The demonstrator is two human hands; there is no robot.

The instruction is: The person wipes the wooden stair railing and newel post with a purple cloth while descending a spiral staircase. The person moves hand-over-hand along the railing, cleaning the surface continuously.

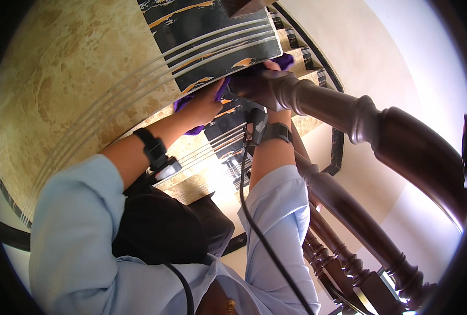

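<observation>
My left hand [206,105] grips a purple cloth [183,103] just under the front edge of a marble stair tread [202,51]. Behind the square foot of a dark wooden baluster [253,84], my right hand [273,66] is mostly hidden; a few fingers show against more purple cloth at the tread's outer end. The baluster stands between the two hands. Each wrist wears a black strap with a small device, and a cable runs down from the right one.
More turned wooden balusters [347,212] stand at the lower right. Lower marble steps [194,185] lie beneath my arms. A further flight [304,59] shows beyond the baluster, along a pale wall [375,51] with a black skirting.
</observation>
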